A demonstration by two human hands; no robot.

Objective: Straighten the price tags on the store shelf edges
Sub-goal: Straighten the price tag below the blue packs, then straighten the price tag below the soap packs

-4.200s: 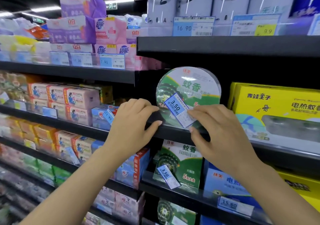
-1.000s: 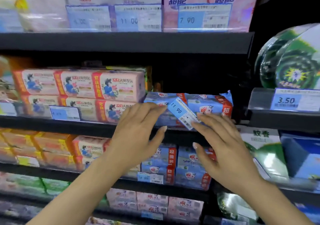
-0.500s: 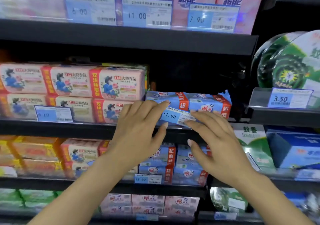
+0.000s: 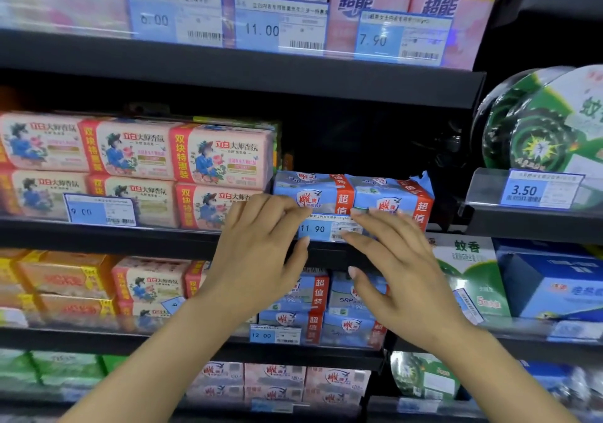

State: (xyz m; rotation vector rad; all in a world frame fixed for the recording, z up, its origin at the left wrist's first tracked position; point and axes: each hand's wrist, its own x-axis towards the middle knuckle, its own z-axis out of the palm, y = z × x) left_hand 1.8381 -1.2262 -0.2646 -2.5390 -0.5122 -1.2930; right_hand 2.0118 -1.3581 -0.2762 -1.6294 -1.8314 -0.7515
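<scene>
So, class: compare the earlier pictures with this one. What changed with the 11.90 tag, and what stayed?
The 11.90 tag, tilted a second ago, now lies level on the shelf edge. The left hand and right hand stayed at its ends. The 3.50 tag stayed straight.

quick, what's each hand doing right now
Left hand: open, fingers fairly straight, touching the left end of the 11.90 price tag.
Right hand: open, fingers straight, pressing the tag's right end.
</scene>
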